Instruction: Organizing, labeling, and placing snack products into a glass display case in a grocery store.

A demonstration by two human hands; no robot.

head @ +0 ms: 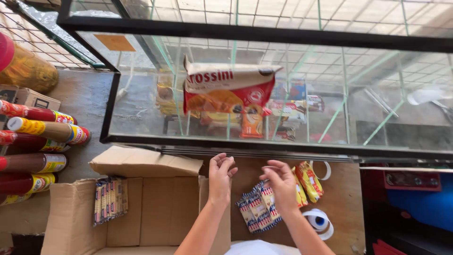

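Under the glass case [264,89], her empty left hand [221,177] hovers open while the right hand [282,185] rests half-curled on snack packs [258,210], with one bundle [109,199] boxed so far.

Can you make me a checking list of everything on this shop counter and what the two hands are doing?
Surface: brown counter below a glass display case.
Job's things: blue-and-white snack packets under the right hand; yellow-and-red packets beside them.
Clutter: two tape rolls; open cardboard box with a strip of small yellow packets; sauce bottles lying at the left.
Grippers: left hand empty, fingers curled, above the box edge; right hand over the blue-and-white snack packets, grip unclear.
Cables: nothing seen.
Surroundings: red-and-white bag and other snacks inside the case; wire mesh behind.
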